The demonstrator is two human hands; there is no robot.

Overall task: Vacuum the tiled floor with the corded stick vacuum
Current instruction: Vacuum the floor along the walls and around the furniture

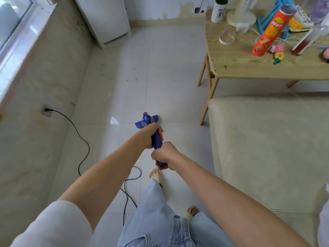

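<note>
Standing on the white tiled floor (pixel 160 82), the blue stick vacuum (pixel 156 138) leans back toward the person, its flat floor head (pixel 138 124) resting on the tiles just ahead of the hands, roughly midway between the left wall and the cream sofa (pixel 267 139). No brand or writing can be made out on it. Both arms reach forward and down, nearly straight. The left hand (pixel 151 136) grips the handle higher toward the body of the machine, fingers curled fully round it; the right hand (pixel 164 154) grips the handle's near end, fingers (pixel 157 162) wrapped under it with the knuckles up. The two hands sit just beside each other on the same shaft. A black power cord (pixel 83 138) runs from a wall socket (pixel 46 111) low on the left wall, curves across the floor and loops behind the person's legs in light jeans (pixel 160 220); bare toes show below the hems. A few dark specks lie on the tiles farther ahead. To the right, a wooden desk (pixel 240 66) carries a red crisps tube (pixel 270 31) with printed lettering too blurred to read, a white bottle (pixel 218 12) with dark markings that are also illegible, a white fan base (pixel 241 16), a roll of tape (pixel 226 39) and small colourful toys. A white cabinet (pixel 106 16) stands against the far wall.
</note>
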